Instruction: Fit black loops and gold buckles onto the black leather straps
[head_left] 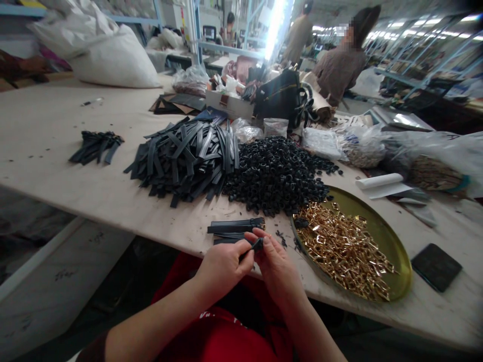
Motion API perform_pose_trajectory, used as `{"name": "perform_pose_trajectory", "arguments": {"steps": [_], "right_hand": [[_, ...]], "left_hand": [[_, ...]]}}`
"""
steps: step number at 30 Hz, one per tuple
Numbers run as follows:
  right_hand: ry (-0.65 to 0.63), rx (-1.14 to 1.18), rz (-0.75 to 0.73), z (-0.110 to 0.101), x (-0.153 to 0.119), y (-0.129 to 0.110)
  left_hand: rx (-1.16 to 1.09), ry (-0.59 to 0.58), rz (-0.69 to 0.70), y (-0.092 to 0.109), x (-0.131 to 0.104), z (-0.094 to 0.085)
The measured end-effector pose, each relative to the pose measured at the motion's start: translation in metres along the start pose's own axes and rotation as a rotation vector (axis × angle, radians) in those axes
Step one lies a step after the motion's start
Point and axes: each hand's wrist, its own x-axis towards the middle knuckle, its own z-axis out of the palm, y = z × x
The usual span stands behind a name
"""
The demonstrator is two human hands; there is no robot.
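My left hand (227, 262) and my right hand (274, 259) meet at the table's front edge, both closed on one dark leather strap (257, 245). Its end shows between my fingertips; the rest is mostly hidden by my hands. Just beyond them lie a few finished-looking straps (236, 225) with gold buckles at their right ends. Behind is a large heap of loose dark straps (188, 151). To its right spreads a pile of small black loops (275, 173). A round gold-coloured tray (402, 274) at the right holds many gold buckles (343, 251).
A small bundle of straps (97, 146) lies on the table (45, 125) at the left. A white sack (113, 55), a black bag (279, 95) and plastic bags stand at the back. A dark square pad (436, 266) is right of the tray. People are in the background.
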Motion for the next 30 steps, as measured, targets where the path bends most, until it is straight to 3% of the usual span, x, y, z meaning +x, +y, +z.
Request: {"name": "perform_pose_trajectory", "arguments": {"steps": [2,4,8,11,13,20,23,26,30], "right_hand": [[0.002,0.13,0.077,0.002,-0.001,0.003],[0.032,0.088,0.064,0.002,-0.006,0.006],[0.101,-0.293,-0.193,0.0,-0.022,0.007],[0.019,-0.404,-0.336,0.001,-0.03,0.006],[-0.017,-0.37,-0.31,0.002,-0.032,0.004],[0.036,0.009,-0.101,0.006,-0.031,0.001],[-0.006,0.052,-0.053,0.009,-0.035,0.003],[-0.02,0.06,-0.106,0.01,-0.037,0.001],[-0.063,0.208,-0.022,0.005,-0.034,-0.003]], "left_hand": [[0.008,0.016,-0.001,0.0,-0.003,0.003],[-0.015,0.021,0.005,-0.001,-0.006,0.004],[-0.022,-0.015,0.057,-0.005,-0.016,-0.002],[0.025,-0.044,0.108,-0.003,-0.022,-0.009],[-0.014,-0.034,0.123,0.0,-0.026,-0.009],[-0.349,0.013,0.082,0.01,-0.038,-0.004],[-0.473,0.007,0.085,0.005,-0.037,-0.002],[-0.591,0.003,0.026,-0.004,-0.031,0.001],[-0.512,0.002,-0.065,-0.012,-0.024,-0.001]]}}
